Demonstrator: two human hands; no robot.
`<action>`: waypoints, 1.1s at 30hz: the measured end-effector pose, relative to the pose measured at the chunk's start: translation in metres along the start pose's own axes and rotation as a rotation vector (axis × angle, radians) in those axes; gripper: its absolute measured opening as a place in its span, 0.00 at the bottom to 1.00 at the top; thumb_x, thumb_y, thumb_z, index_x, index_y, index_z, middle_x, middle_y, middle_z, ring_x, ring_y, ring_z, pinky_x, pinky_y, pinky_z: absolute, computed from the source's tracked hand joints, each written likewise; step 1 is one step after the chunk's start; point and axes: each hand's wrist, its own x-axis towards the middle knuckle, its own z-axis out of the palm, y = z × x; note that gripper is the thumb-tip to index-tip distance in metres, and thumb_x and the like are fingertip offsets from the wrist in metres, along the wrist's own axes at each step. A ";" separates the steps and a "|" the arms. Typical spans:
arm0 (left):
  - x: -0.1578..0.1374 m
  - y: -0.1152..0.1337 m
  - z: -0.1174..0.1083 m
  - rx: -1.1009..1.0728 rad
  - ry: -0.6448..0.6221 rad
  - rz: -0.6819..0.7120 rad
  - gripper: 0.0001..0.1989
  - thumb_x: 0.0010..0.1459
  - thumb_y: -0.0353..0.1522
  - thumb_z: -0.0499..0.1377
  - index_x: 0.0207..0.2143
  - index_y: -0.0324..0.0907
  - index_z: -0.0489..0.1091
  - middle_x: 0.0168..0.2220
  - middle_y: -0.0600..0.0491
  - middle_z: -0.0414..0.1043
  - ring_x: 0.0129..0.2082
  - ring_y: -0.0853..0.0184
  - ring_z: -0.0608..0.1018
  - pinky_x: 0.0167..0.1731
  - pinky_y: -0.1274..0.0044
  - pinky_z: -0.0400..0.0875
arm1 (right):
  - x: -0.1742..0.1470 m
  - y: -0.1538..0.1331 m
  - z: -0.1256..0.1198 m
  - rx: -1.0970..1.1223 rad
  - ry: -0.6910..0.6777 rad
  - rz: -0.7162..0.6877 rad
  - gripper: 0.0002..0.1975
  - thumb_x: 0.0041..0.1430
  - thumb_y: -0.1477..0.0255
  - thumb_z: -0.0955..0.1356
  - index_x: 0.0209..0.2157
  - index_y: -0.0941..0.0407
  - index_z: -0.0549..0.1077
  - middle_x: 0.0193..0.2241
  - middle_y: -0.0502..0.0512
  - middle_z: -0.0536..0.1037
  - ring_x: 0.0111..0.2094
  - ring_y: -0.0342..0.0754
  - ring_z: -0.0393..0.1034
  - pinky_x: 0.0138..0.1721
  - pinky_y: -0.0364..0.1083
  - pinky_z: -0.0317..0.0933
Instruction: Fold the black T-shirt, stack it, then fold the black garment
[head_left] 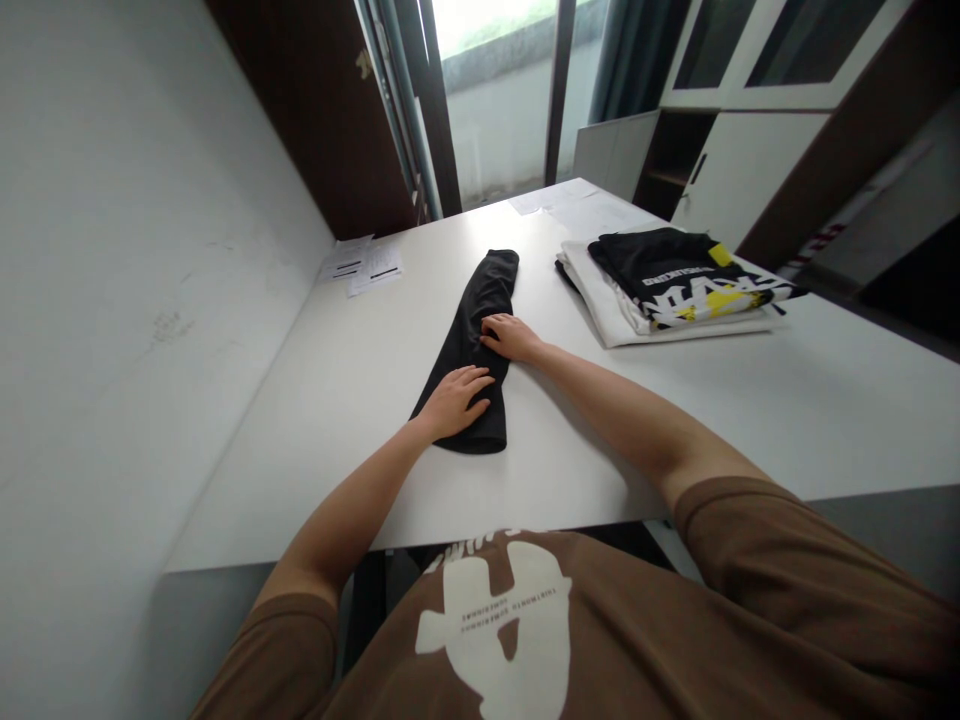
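A black garment (480, 292), folded into a long narrow shape, lies on the white table in front of me. Its exact kind cannot be made out. On its near part rests my left hand (454, 402), open, with the fingers stretched across the cloth. My right hand (511, 338) touches the right edge of the garment, a little farther away. Its fingers lie on the fabric, slightly bent and apart, and I see nothing gripped in them.
To the right on the white table (330, 400) sits a stack of folded clothes, with a black printed shirt (637, 262) over white fabric (600, 300). Paper sheets (375, 268) lie by the left wall, and more papers (585, 208) at the far end. White cabinets (757, 160) stand behind.
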 end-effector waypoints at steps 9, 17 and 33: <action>0.000 0.003 -0.003 -0.002 -0.002 -0.003 0.22 0.75 0.36 0.60 0.68 0.46 0.74 0.73 0.46 0.71 0.76 0.51 0.69 0.79 0.54 0.62 | -0.001 -0.004 -0.003 -0.004 -0.007 0.010 0.08 0.72 0.66 0.70 0.48 0.53 0.80 0.54 0.62 0.84 0.60 0.64 0.75 0.64 0.59 0.67; 0.000 0.002 -0.003 -0.009 -0.003 0.008 0.22 0.75 0.36 0.60 0.68 0.44 0.74 0.73 0.45 0.71 0.76 0.52 0.69 0.79 0.56 0.62 | -0.001 -0.003 -0.002 -0.006 -0.003 0.005 0.08 0.72 0.67 0.70 0.48 0.52 0.80 0.53 0.62 0.84 0.60 0.63 0.75 0.64 0.59 0.67; 0.000 0.003 -0.004 -0.004 -0.009 0.002 0.23 0.74 0.36 0.59 0.68 0.45 0.74 0.74 0.45 0.70 0.76 0.51 0.69 0.79 0.53 0.62 | -0.001 -0.005 -0.005 -0.004 -0.018 0.020 0.09 0.72 0.66 0.70 0.49 0.53 0.80 0.55 0.63 0.84 0.61 0.64 0.75 0.65 0.60 0.67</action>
